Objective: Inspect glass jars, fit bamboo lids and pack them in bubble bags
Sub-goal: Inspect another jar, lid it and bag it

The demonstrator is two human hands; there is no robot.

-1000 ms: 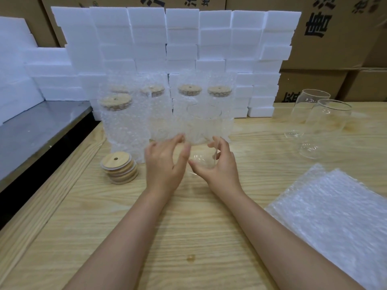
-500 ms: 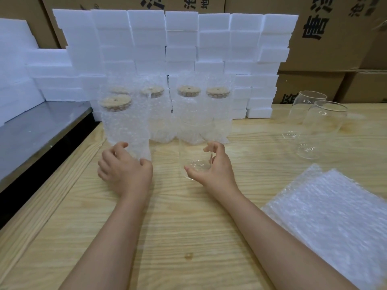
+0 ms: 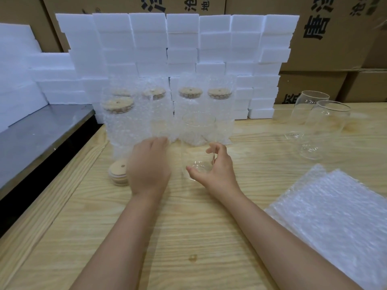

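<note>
Pinches upright glass jar [image 3: 197, 146] low with right hand [image 3: 217, 171], 3 o'clock of left hand [image 3: 149, 166]; cannot tell that hand's grasp.

Bare left hand [image 3: 149, 168], right hand [image 3: 216, 171], forearms [image 3: 272, 231].

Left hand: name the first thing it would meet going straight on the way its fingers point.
Probably the bubble-wrapped jar standing just beyond the fingertips of the left hand. The hand is blurred, so whether they already touch is unclear.

Wooden table [image 3: 188, 227] bears wrapped jars [image 3: 125, 130], bare jars [image 3: 326, 130], lids [image 3: 118, 174], bubble bags [image 3: 335, 216]
</note>
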